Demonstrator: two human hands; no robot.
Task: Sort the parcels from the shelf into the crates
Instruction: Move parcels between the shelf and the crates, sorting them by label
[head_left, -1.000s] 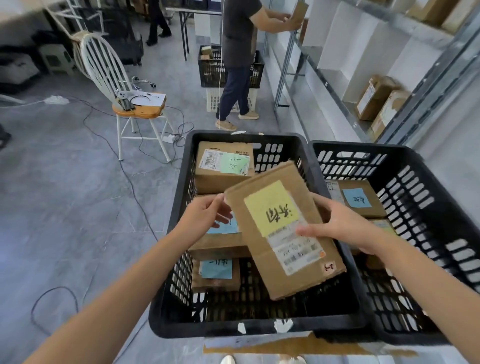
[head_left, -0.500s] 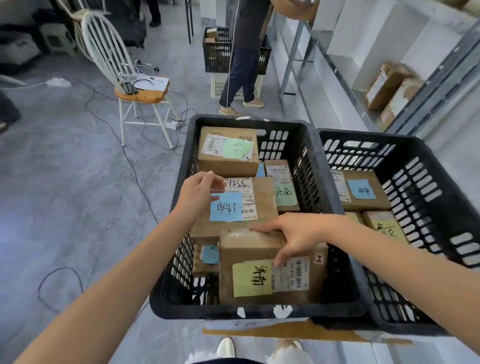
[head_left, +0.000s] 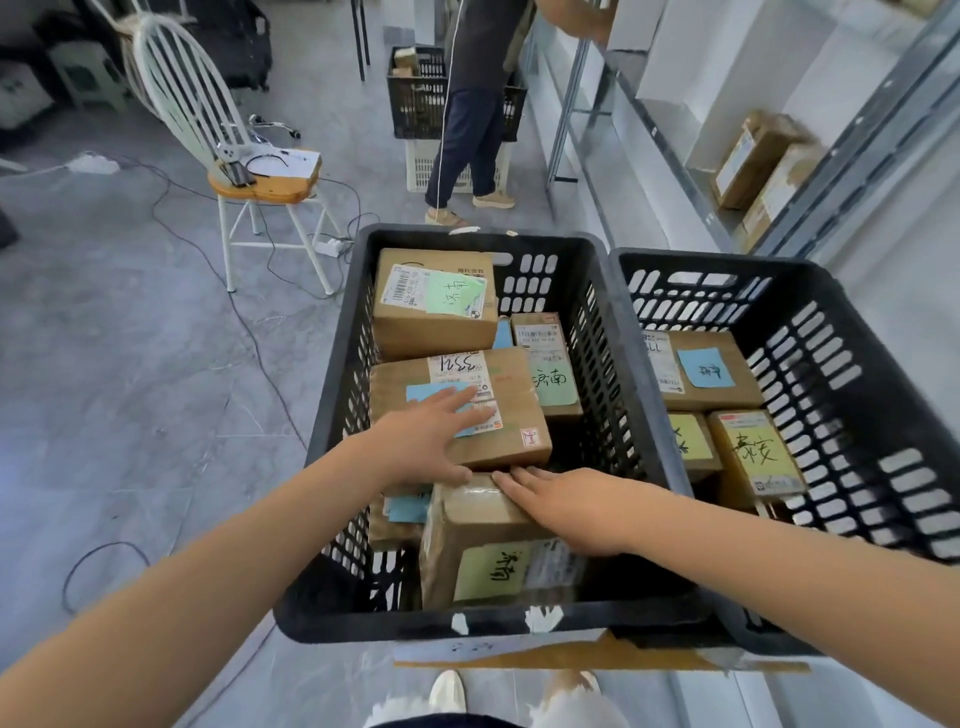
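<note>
A view from above, looking down a person's two bare forearms into two black plastic crates set side by side on a grey floor. The left crate (head_left: 363, 621) fills the centre; the right crate (head_left: 883, 405) sits at its 3 o'clock, touching it. Both have slotted, lattice-like walls and hold brown cardboard boxes with printed labels and coloured sticky notes.

The parcel (head_left: 488, 566) being sorted stands on edge at the 6 o'clock end of the left crate, close to the near wall. Its long axis runs roughly 9 to 3 o'clock. It is taped matte cardboard, with a yellow-green handwritten note on the face turned towards the viewer. The right hand (head_left: 566, 506) lies flat along its top edge, fingers straight and pointing to 10 o'clock – pressing, not gripping.

The left hand (head_left: 431, 441) rests flat, fingers spread, on a flatter box (head_left: 514, 415) just at the parcel's 12 o'clock, covering its blue note. It holds nothing.

The parcel looks placed. More boxes (head_left: 753, 156) wait on a white shelf (head_left: 675, 171) at 2 o'clock, well apart – the right hand is the nearer one for the next reach.
</note>
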